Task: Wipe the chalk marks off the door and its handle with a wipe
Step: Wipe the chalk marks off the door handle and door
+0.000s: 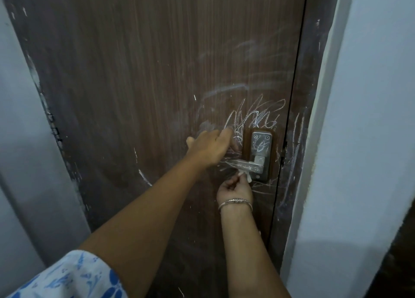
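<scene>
A dark brown wooden door (146, 84) fills the view, with white chalk scribbles (253, 115) above its metal lock plate (261, 145). The silver lever handle (242, 164) also carries chalk streaks. My left hand (211, 148) rests flat against the door, fingers spread, just left of the plate and above the lever. My right hand (234, 188), with a silver bangle on its wrist, pinches a small white wipe (246, 175) and presses it against the underside of the lever.
Smeared chalk arcs (224, 91) run higher up the door. More chalk lines mark the dark door frame (296, 140) at the right. Pale blue-grey walls stand at both sides, the right one (359, 140) close to the frame.
</scene>
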The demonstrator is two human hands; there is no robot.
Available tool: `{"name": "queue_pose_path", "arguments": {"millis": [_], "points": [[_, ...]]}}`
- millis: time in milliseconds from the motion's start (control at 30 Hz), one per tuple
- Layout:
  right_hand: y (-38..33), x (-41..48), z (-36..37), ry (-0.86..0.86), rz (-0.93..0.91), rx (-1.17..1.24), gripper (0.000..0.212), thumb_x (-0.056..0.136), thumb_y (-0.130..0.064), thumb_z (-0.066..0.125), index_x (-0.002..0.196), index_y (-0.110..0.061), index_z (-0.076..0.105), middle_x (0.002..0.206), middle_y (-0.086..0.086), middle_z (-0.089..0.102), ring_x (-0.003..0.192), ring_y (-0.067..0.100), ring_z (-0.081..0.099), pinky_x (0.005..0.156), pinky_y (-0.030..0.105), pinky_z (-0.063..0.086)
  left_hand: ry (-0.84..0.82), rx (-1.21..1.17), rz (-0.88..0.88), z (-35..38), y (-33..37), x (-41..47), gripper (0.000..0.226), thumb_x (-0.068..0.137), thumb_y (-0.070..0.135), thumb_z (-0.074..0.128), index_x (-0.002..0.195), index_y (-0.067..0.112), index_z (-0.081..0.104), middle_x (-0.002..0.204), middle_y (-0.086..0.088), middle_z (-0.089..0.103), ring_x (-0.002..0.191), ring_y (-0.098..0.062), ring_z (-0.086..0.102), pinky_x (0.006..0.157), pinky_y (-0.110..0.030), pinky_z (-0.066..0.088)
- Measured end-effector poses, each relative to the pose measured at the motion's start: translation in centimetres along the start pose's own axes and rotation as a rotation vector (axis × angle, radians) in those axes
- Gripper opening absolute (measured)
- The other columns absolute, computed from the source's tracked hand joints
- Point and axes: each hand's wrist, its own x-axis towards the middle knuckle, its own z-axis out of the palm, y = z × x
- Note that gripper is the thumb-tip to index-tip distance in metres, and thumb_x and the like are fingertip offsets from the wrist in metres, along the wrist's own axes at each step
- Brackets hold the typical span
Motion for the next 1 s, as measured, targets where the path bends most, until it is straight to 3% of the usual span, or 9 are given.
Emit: {"name": "queue_pose_path", "arguments": {"millis": [100,233,333,467,700,800,933,1000], "points": [[0.1,0.2,-0.1,-0.001,-0.014,0.019,0.019,0.092,-0.012,0.055,0.072,-0.012,0.053,0.067,-0.004,0.05,0.055,0.002,0.043,0.036,0.008,0.036,-0.056,-0.015,-0.07,-0.8,-0.7,0.0,0.068,0.083,0.06,0.004,0.076,0.038,0.068,0.098,0.002,0.065,0.115,-0.024,0.05,0.104,-0.053,0.02],[0.3,0.2,0.1,-0.043,-0.03,-0.017,0.021,0.093,-0.011,0.053,0.071,-0.012,0.052,0.062,-0.004,0.051,0.051,0.002,0.042,0.034,0.009,0.034,-0.084,-0.042,-0.124,-1.2,-0.7,-0.2,0.062,0.092,0.057,0.009,0.095,0.032,0.066,0.106,0.001,0.066,0.12,-0.024,0.048,0.107,-0.056,0.016],[0.2,0.8,-0.6,-0.043,-0.038,-0.025,0.019,0.092,-0.01,0.054,0.073,-0.012,0.054,0.053,-0.005,0.055,0.048,0.001,0.043,0.034,0.009,0.035,-0.109,-0.078,-0.106,-1.2,-0.2,-0.7,0.061,0.094,0.055,0.009,0.094,0.033,0.066,0.108,0.004,0.065,0.119,-0.023,0.049,0.108,-0.056,0.012],[-0.4,1.3,-1.9,0.008,-0.059,-0.013,0.016,0.092,-0.011,0.054,0.076,-0.01,0.054,0.071,-0.003,0.051,0.057,0.002,0.044,0.037,0.007,0.038,-0.117,-0.102,-0.095,-1.2,0.1,-1.3,0.061,0.095,0.054,0.008,0.099,0.032,0.065,0.117,0.001,0.064,0.12,-0.023,0.048,0.109,-0.059,0.008],[-1.6,0.5,-2.4,0.066,-0.155,-0.161,0.016,0.09,-0.006,0.055,0.075,-0.009,0.055,0.072,0.0,0.054,0.058,0.004,0.045,0.038,0.01,0.04,-0.084,-0.111,-0.093,-1.3,-0.1,-2.0,0.063,0.085,0.06,0.007,0.093,0.034,0.064,0.119,0.0,0.064,0.121,-0.026,0.049,0.108,-0.061,0.014],[-2.0,-0.6,-3.1,0.115,-0.306,-0.315,0.015,0.088,-0.006,0.054,0.074,-0.01,0.058,0.071,0.001,0.054,0.06,0.007,0.048,0.05,0.017,0.041,-0.066,-0.124,-0.083,-1.4,0.2,-2.4,0.063,0.085,0.061,0.007,0.094,0.035,0.064,0.119,0.0,0.064,0.12,-0.025,0.05,0.108,-0.061,0.014],[-2.8,-2.6,-3.7,0.083,-0.734,-0.581,0.013,0.087,-0.008,0.052,0.094,-0.011,0.063,0.077,0.004,0.063,0.065,0.012,0.059,0.055,0.022,0.048,-0.056,-0.198,-0.068,-1.6,0.4,-2.6,0.055,0.073,0.064,0.009,0.078,0.042,0.059,0.115,-0.001,0.064,0.116,-0.026,0.052,0.107,-0.057,0.025],[-3.8,-3.6,-3.6,0.041,-0.923,-0.708,0.011,0.087,-0.008,0.053,0.094,-0.011,0.06,0.08,0.006,0.066,0.065,0.012,0.064,0.054,0.021,0.052,-0.06,-0.231,-0.057,-1.5,0.5,-2.8,0.052,0.072,0.064,0.01,0.075,0.043,0.057,0.115,-0.002,0.063,0.116,-0.026,0.052,0.106,-0.057,0.028]]}}
